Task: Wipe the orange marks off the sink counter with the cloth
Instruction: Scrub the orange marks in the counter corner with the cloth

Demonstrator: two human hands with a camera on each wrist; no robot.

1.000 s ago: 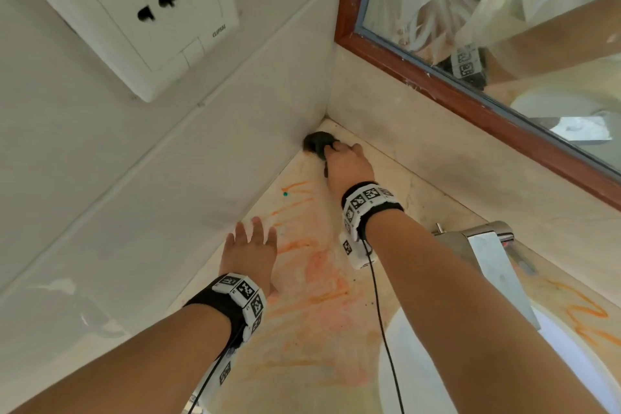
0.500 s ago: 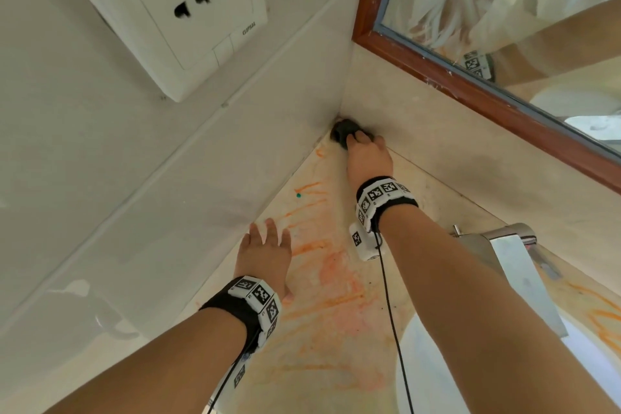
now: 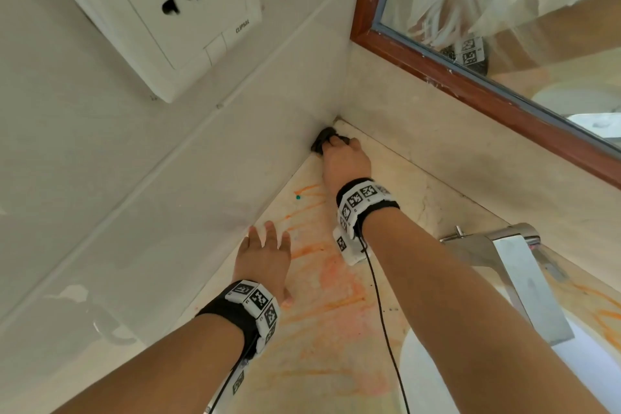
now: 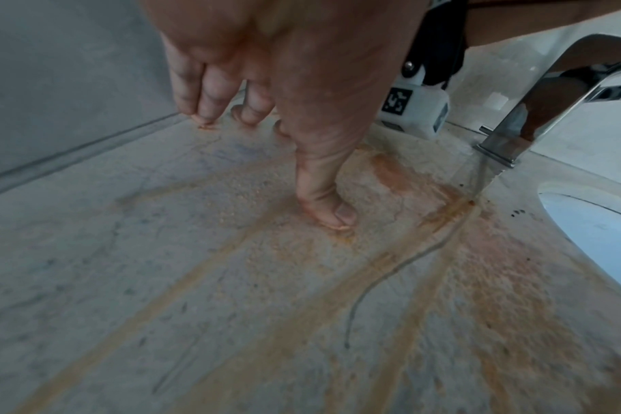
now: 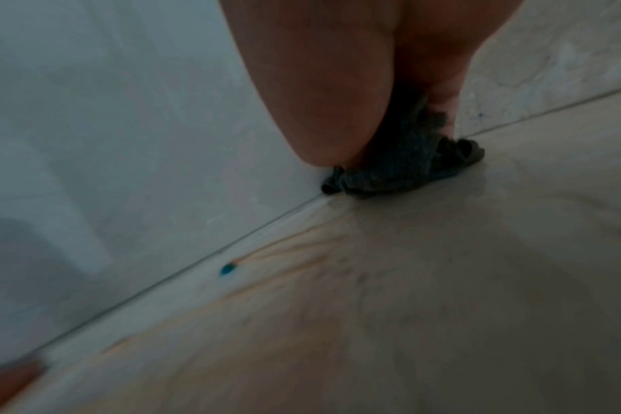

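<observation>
Sink counter point(image 3: 420, 198): pale veined stone, polished, wedged into a far corner where the tiled wall point(image 3: 168, 178) on the left meets a stone upstand below a wood-framed mirror point(image 3: 470, 84). Orange marks point(image 3: 336, 282): streaks and a grainy smear, wet-looking, across the near-left counter; most remain, so likely early in the job. Chrome tap point(image 3: 517, 265) and white basin point(image 3: 423, 376) to the right. Left hand point(image 3: 265, 259): fingers straight and spread, tips and thumb planted on the stained stone, apparently bracing the reach. Right hand point(image 3: 346, 161): fingers bunched around the cloth point(image 5: 401, 165), a dark, crumpled rib-knit wad, pressing it into the far corner, probably to work the seam. Small teal speck point(image 5: 227, 269) by the wall joint.
</observation>
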